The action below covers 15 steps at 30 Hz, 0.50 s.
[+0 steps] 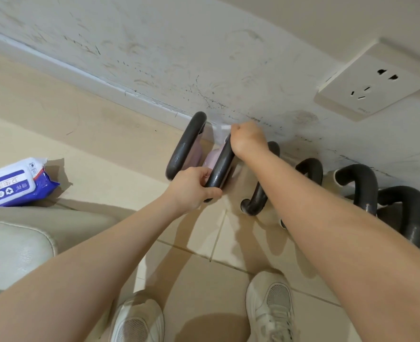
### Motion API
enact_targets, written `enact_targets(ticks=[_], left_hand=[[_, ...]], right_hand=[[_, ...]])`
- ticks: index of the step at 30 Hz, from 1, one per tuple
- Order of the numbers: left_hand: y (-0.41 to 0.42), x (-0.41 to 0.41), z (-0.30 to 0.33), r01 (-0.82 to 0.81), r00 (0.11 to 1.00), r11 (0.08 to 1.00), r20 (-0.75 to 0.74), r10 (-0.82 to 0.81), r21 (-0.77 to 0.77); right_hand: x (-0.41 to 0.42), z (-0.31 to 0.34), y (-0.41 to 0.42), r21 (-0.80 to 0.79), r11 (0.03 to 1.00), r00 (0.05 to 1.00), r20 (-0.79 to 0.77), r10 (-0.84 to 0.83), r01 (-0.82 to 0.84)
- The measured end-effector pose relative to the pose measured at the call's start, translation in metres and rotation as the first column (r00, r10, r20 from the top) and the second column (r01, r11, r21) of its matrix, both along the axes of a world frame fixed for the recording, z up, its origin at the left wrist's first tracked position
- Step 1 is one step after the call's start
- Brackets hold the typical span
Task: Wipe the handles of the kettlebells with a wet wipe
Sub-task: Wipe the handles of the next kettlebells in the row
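1. Fingers of the right hand (247, 140) are closed around a white wet wipe (220, 131), pressing it onto the far end of a dark grey curved metal kettlebell handle (220, 169).
2. Fingers of the left hand (191, 190) are closed on the near end of the same handle, steadying it.
3. This handle belongs to a pale pink kettlebell (210, 159) standing on the beige tiled floor (120, 144) beside the scuffed white wall (154, 58).
4. A second grey handle (185, 144) lies just to its left; further grey handles (357, 186) stand in a row to the right.
5. Progress, as judged: wiping is under way on one handle; which others are finished cannot be told.
6. A blue-and-white wipe packet (14, 183) lies on the floor, well to the left.
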<state>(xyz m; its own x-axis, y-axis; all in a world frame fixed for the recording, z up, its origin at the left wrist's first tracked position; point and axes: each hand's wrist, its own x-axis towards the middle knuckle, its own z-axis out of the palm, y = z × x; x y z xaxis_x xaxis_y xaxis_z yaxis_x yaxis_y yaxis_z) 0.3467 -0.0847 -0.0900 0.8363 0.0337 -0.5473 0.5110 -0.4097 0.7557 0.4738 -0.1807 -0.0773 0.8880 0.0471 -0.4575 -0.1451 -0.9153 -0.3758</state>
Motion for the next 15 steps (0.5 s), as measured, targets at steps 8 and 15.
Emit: enact_targets(ticks=[8,15], left_hand=[[0.0,0.017,0.004,-0.05,0.999,0.997,0.009,0.05,-0.056],[-0.016,0.031,0.017,0.103,0.995,0.974,-0.008,-0.103,0.202]], right_hand=[[-0.05,0.027,-0.022,-0.02,0.951,0.894,0.337,0.296,-0.308],[-0.068,0.08,-0.077,0.543,0.664,0.85,-0.218,-0.479,0.514]])
